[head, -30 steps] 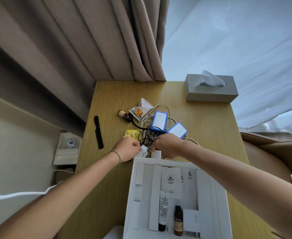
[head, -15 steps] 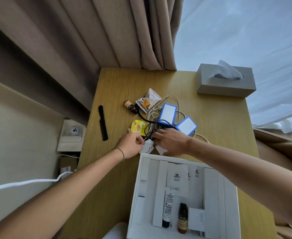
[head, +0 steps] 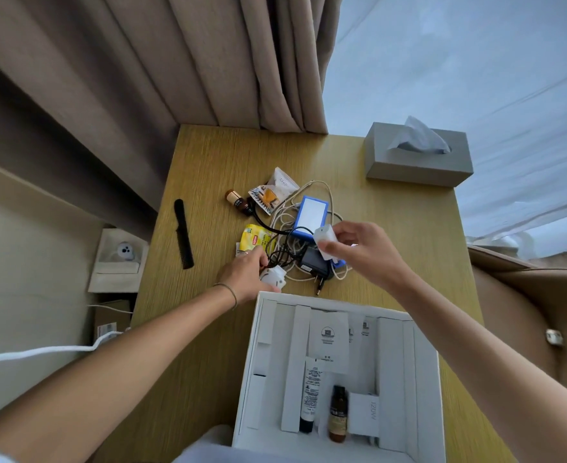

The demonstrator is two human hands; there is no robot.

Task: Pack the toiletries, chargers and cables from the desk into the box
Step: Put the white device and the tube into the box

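Right hand [head: 359, 252] raised above the cable tangle [head: 295, 259], fingers pinching a white charger [head: 325, 241]. Left hand [head: 247, 274] low on the desk [head: 392, 228], curled round a white plug [head: 274, 276] at the tangle's near-left edge. White box [head: 422, 379] nearest, holding a tube [head: 310, 396] and brown bottle [head: 338, 414].

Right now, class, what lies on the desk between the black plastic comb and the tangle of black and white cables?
In the head view, a yellow tea-bag sachet lies between the black plastic comb and the cable tangle; the rest is bare wooden desk.
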